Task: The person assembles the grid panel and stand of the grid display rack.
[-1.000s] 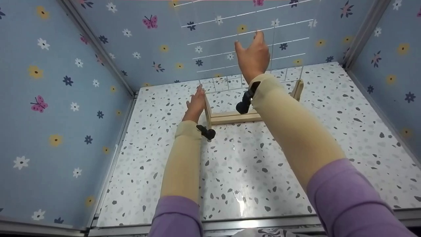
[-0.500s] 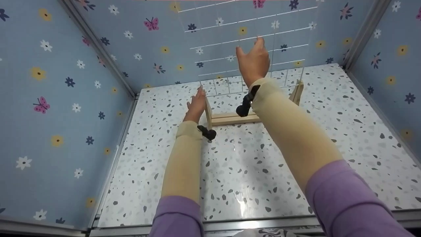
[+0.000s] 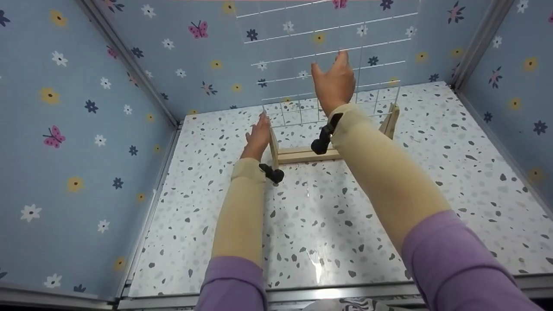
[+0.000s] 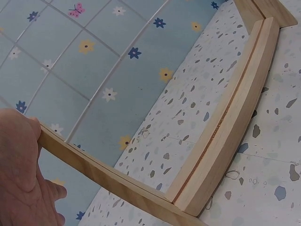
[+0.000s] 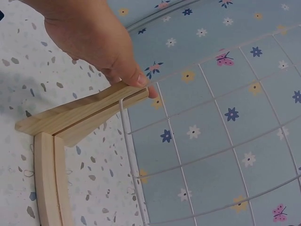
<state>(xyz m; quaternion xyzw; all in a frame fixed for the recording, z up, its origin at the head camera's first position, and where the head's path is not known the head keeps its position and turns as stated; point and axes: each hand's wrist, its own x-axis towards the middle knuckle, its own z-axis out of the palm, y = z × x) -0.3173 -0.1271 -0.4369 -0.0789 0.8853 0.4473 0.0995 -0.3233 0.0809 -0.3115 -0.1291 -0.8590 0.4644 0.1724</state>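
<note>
A pale wooden frame stands on the speckled surface, a grooved crossbar joining two side pieces. Above it rises a thin white wire grid, its lower corner close to the tip of the left wooden side piece. My left hand pinches that tip; in the right wrist view its thumb and a fingertip show there. Higher up, my right hand holds the grid near its middle, thumb and index finger spread at the wires. Its other fingers are hidden, and neither wrist view shows this hand.
Blue flowered panels enclose the left, back and right, with metal posts at the corners. White terrazzo-like surface runs up to a metal rail in front. The right wooden side piece stands beyond my right forearm.
My right hand has come slightly lower in the head view, and the wire grid has shifted down with it. The left hand and the wooden frame have hardly moved.
</note>
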